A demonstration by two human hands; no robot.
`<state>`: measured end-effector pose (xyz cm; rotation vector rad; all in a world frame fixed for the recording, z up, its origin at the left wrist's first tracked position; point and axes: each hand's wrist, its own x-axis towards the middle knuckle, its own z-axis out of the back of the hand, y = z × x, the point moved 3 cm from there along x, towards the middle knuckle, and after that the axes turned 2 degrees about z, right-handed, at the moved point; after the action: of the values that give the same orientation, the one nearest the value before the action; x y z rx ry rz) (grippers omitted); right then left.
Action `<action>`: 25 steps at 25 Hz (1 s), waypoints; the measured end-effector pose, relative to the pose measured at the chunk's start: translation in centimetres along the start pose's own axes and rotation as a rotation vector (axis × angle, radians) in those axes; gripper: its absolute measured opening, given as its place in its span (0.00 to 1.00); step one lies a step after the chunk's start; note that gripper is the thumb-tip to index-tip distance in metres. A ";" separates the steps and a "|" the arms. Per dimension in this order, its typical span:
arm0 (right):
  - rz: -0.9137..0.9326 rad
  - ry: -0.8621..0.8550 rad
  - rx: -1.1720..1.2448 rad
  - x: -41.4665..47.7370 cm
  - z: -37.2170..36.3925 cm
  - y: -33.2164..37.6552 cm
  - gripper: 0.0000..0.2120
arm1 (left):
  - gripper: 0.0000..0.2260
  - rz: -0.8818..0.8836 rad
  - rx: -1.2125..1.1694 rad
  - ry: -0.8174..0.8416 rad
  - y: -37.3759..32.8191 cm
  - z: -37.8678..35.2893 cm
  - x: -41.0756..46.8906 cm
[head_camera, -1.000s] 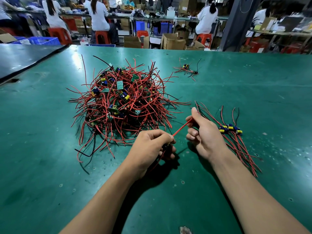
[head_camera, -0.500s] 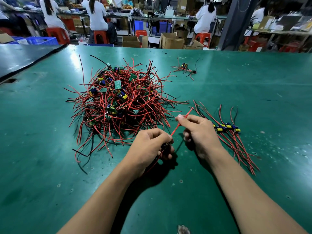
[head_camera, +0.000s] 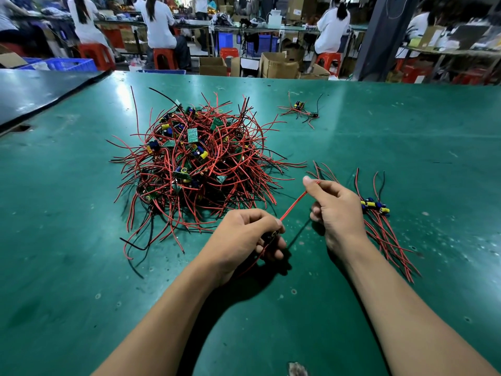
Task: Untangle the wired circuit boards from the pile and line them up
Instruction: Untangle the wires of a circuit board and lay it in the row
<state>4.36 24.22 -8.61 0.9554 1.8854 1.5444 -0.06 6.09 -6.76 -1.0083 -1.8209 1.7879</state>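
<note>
Red wire (head_camera: 294, 206) runs tight in a slanted line between my two hands, just below the middle of the frame. My left hand (head_camera: 244, 234) is curled round a small wired circuit board (head_camera: 273, 234). Only a dark bit of it peeks out between my fingers. More thin wire hangs down under that hand. My right hand (head_camera: 339, 213) pinches the far end of the red wire between thumb and first finger, up and to the right of my left hand. My hands are a little apart, over the shiny green table top (head_camera: 81, 267).

Up and to the left of my hands sits the big tangled pile (head_camera: 200, 164) of red and black wires, with little green boards and blue and yellow parts stuck in it. Its nearest wires end just beside my left hand.

To the right of my right hand, partly hidden behind it, lies a short row of boards (head_camera: 375, 206) with blue and yellow parts. They lie side by side. Most of their red wires fan out toward the lower right of the frame.

Near the upper right of the table lies one small loose bunch (head_camera: 299, 108) of red and black wires, well apart from the pile.

Along the top of the frame, people in white tops (head_camera: 160, 25) sit on red plastic stools (head_camera: 164, 57), with brown cardboard boxes (head_camera: 279, 66) and blue plastic crates (head_camera: 70, 63) around them.
</note>
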 end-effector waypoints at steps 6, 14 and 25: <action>-0.082 0.038 -0.032 -0.1 0.5 0.6 0.30 | 0.16 0.031 -0.130 0.038 -0.3 0.0 0.1; 0.006 0.262 -0.337 -1.4 -0.5 0.5 0.09 | 0.08 -0.046 -0.126 0.091 -0.5 0.6 0.1; 0.218 0.544 -0.468 -4.5 -2.8 1.3 0.22 | 0.11 -0.243 -0.417 -0.092 -2.3 1.6 -0.6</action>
<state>5.31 19.12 -6.90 0.5743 1.6447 2.4298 -1.30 4.70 -4.53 -0.8062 -2.3239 1.3622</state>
